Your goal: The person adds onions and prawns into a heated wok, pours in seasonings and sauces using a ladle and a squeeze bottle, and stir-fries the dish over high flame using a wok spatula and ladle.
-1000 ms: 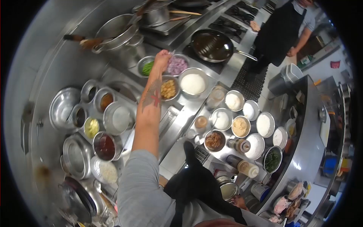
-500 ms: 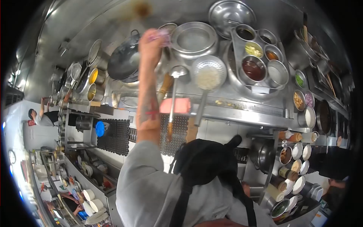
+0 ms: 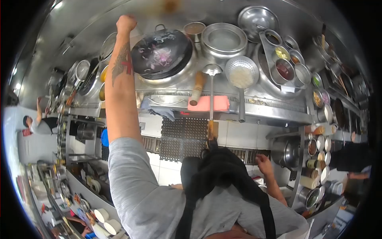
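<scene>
My left hand (image 3: 126, 24) is closed at the end of my stretched-out arm, near the back wall. What its fingers are on, if anything, is hidden. Below and to the right of it sits a black wok (image 3: 181, 49) holding sliced red onion (image 3: 160, 56). My right hand (image 3: 264, 164) hangs low at my side, fingers loosely bent, with nothing visible in it. A ladle (image 3: 212, 70) lies across the stove edge beside a bamboo brush (image 3: 198, 85). A perforated strainer (image 3: 243, 63) bears white food.
A metal pot (image 3: 225, 51) stands right of the wok. Sauce containers sit on a tray (image 3: 289, 88) farther right. A pink cloth (image 3: 221, 102) lies by the front edge. Shelves with several bowls flank me. Another person (image 3: 39, 125) stands at far left.
My left hand has moved left, away from above the wok. The red onion it held now lies in the wok. My right hand has come into view.
</scene>
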Demonstrator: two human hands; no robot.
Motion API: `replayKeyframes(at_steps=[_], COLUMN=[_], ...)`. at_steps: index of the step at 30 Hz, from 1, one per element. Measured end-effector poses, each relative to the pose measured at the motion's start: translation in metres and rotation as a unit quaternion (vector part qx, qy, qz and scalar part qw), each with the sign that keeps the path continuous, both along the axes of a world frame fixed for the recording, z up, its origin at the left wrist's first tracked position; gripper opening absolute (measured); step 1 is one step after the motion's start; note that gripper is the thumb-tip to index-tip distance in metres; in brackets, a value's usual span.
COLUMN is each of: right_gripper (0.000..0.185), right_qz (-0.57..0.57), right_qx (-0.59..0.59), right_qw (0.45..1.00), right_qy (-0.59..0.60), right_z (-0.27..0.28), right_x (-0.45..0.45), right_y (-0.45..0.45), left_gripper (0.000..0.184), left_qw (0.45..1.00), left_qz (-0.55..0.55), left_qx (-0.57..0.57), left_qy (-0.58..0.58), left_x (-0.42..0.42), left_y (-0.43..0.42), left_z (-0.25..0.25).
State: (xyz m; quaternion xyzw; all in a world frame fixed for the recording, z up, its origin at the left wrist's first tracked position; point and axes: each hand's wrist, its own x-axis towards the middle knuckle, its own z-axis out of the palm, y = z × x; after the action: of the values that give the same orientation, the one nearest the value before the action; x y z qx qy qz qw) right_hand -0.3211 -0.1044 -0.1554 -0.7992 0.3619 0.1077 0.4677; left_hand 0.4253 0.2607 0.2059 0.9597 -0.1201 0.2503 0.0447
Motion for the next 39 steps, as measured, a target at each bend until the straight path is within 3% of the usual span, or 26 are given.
replayKeyframes(at_steps=[2, 5, 8, 9, 10, 11, 12, 13, 14, 16, 17, 18, 19, 22, 23, 27, 29, 30, 31, 32, 33, 34, 35, 36, 37, 39], right_gripper=[0.034, 0.044, 0.033, 0.025, 0.025, 0.020, 0.018, 0.017, 0.018, 0.023, 0.018, 0.016, 0.017, 0.013, 0.015, 0.016, 0.019, 0.020, 0.021, 0.019, 0.019, 0.022, 0.025, 0.021, 0.021, 0.020], right_qz=[0.064, 0.143, 0.019, -0.027, -0.015, -0.076, -0.133, -0.098, -0.055, -0.032, 0.035, 0.055, 0.151, 0.282, 0.299, 0.315, 0.365, 0.319, 0.275, 0.193, 0.199, 0.171, 0.136, 0.219, 0.210, 0.201], right_qx=[0.010, 0.152, 0.421, 0.516, 0.511, 0.489, 0.462, 0.476, 0.492, 0.483, 0.540, 0.661, 0.413, 0.157, 0.113, -0.033, -0.056, -0.030, -0.002, 0.118, 0.114, 0.221, 0.325, 0.068, 0.063, 0.034], right_qw=[0.996, 0.968, 0.903, 0.853, 0.857, 0.862, 0.862, 0.857, 0.850, 0.873, 0.839, 0.742, 0.898, 0.935, 0.940, 0.947, 0.926, 0.942, 0.954, 0.965, 0.965, 0.951, 0.926, 0.953, 0.956, 0.955], right_qy=[-0.056, -0.141, -0.087, -0.064, -0.054, -0.107, -0.159, -0.173, -0.181, -0.059, -0.047, 0.095, -0.025, -0.150, -0.116, -0.052, -0.078, -0.099, -0.118, -0.129, -0.130, -0.134, -0.135, -0.197, -0.193, -0.218], right_z=[0.027, -0.030, -0.010, -0.023, -0.008, 0.025, 0.050, 0.058, 0.062, 0.068, 0.076, 0.053, 0.080, 0.120, 0.150, 0.134, 0.134, 0.128, 0.122, 0.115, 0.118, 0.121, 0.124, 0.113, 0.112, 0.122], right_x=[0.060, 0.144, 0.239, 0.262, 0.268, 0.273, 0.278, 0.268, 0.249, 0.245, 0.262, 0.300, 0.328, 0.411, 0.417, 0.507, 0.542, 0.558, 0.569, 0.571, 0.566, 0.553, 0.542, 0.530, 0.519, 0.507], right_y=[0.031, 0.081, 0.143, 0.151, 0.160, 0.172, 0.179, 0.180, 0.179, 0.163, 0.147, 0.109, 0.113, 0.098, 0.118, 0.144, 0.173, 0.185, 0.200, 0.211, 0.226, 0.232, 0.234, 0.247, 0.253, 0.267], left_gripper=[0.039, 0.083, 0.112, 0.110, 0.107, 0.104, 0.100, 0.091, 0.076, 0.049, 0.035, 0.030, 0.026, 0.025, 0.024, 0.021, 0.018, 0.014, 0.013, 0.013, 0.015, 0.018, 0.020, 0.020, 0.022, 0.018], left_qw=[0.996, 0.992, 0.986, 0.957, 0.904, 0.890, 0.872, 0.908, 0.904, 0.852, 0.898, 0.865, 0.813, 0.819, 0.813, 0.743, 0.744, 0.742, 0.729, 0.712, 0.694, 0.606, 0.593, 0.544, 0.506, 0.427], left_qz=[-0.037, -0.084, -0.129, -0.201, -0.269, -0.300, -0.288, -0.231, -0.172, -0.091, -0.130, -0.034, 0.058, 0.271, 0.309, 0.384, 0.386, 0.452, 0.477, 0.501, 0.476, 0.448, 0.431, 0.443, 0.390, 0.455], left_qx=[-0.077, -0.090, -0.082, -0.209, -0.330, -0.343, -0.389, -0.341, -0.340, -0.373, -0.231, -0.279, -0.335, -0.455, -0.481, -0.544, -0.533, -0.484, -0.461, -0.435, -0.455, -0.587, -0.573, -0.594, -0.635, -0.649], left_qy=[-0.013, 0.013, -0.065, -0.010, 0.044, 0.009, 0.074, 0.080, 0.193, 0.356, 0.350, 0.416, 0.473, 0.220, 0.110, -0.074, -0.114, -0.105, -0.169, -0.231, -0.290, -0.295, -0.367, -0.394, -0.434, -0.435], left_x=[-0.012, -0.042, -0.134, -0.173, -0.209, -0.234, -0.277, -0.312, -0.362, -0.462, -0.510, -0.536, -0.557, -0.572, -0.576, -0.624, -0.657, -0.675, -0.691, -0.707, -0.724, -0.745, -0.758, -0.770, -0.785, -0.810], left_y=[0.006, 0.000, -0.017, -0.016, -0.011, -0.001, 0.010, 0.031, 0.049, 0.092, 0.118, 0.145, 0.169, 0.260, 0.285, 0.388, 0.449, 0.470, 0.508, 0.554, 0.600, 0.654, 0.682, 0.724, 0.779, 0.846], left_z=[0.016, -0.004, -0.049, -0.065, -0.086, -0.126, -0.161, -0.222, -0.257, -0.355, -0.371, -0.390, -0.408, -0.402, -0.382, -0.372, -0.388, -0.353, -0.346, -0.337, -0.327, -0.326, -0.293, -0.280, -0.291, -0.282])
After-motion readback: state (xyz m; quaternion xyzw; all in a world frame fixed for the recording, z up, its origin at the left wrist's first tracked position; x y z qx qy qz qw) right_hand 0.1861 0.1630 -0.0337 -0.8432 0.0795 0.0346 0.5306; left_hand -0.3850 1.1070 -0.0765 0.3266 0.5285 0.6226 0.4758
